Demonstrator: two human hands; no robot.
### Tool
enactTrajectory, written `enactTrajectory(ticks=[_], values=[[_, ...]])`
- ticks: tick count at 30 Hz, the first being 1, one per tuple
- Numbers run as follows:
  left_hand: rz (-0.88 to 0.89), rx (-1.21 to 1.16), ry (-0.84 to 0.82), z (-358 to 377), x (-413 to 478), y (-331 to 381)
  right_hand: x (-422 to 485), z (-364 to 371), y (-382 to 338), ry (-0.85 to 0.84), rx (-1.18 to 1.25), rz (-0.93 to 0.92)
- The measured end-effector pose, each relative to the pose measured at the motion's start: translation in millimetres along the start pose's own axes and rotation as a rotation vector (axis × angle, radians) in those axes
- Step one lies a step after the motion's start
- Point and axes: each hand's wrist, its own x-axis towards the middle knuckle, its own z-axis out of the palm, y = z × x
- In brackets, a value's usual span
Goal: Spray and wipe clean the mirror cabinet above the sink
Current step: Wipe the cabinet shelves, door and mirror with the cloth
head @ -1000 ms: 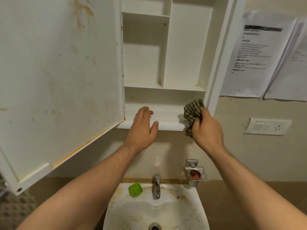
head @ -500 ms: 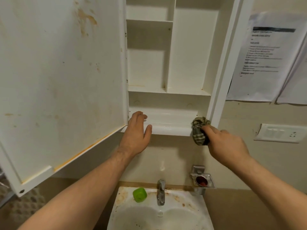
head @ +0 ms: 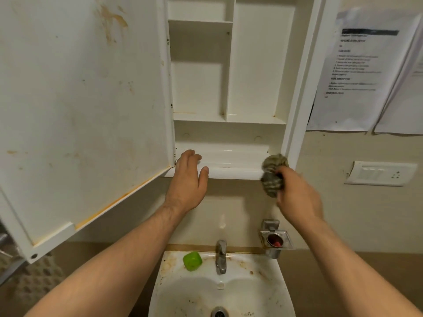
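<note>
The white cabinet point(head: 258, 72) hangs open above the sink, its shelves bare. Its door point(head: 80, 106) swings out to the left, the inner face stained brown and orange. My left hand point(head: 187, 179) rests flat on the cabinet's bottom ledge near the door's lower corner, fingers spread over the lip. My right hand point(head: 297, 195) grips a bunched green checked cloth point(head: 272, 175) against the right end of that ledge, at the front edge by the frame. No spray bottle is in view.
Below is a dirty white sink point(head: 219, 291) with a steel tap point(head: 220, 255) and a green soap bar point(head: 192, 260). A metal holder point(head: 275, 240) is fixed to the wall. Paper sheets point(head: 364, 67) and a switch plate point(head: 382, 173) are on the right wall.
My right hand has slid the cloth from inside the bottom shelf down onto the ledge's front right edge. My left hand stays on the ledge. The view has shifted slightly.
</note>
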Motion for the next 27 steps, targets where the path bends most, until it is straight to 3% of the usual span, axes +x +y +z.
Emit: enactTrajectory(ticks=[2, 6, 14, 18, 20, 27], values=[[-0.004, 0.02, -0.007, -3, -2, -4, -10, 9, 6, 0.009, -0.112, 0.017], [-0.033, 0.01, -0.002, -14, -12, -6, -7, 39, -50, 0.105, 0.178, 0.181], [-0.007, 0.002, 0.072, -61, -20, 2, 6, 73, -202, -0.123, 0.379, -0.247], [0.025, 0.023, 0.087, -77, -24, 16, 21, 64, -208, -0.256, 0.473, -0.241], [0.042, 0.047, 0.092, -82, -25, 18, 22, 55, -187, -0.302, 0.674, -0.161], [0.094, 0.124, 0.148, -91, -18, 36, 28, 18, -183, -0.124, 1.393, 0.088]])
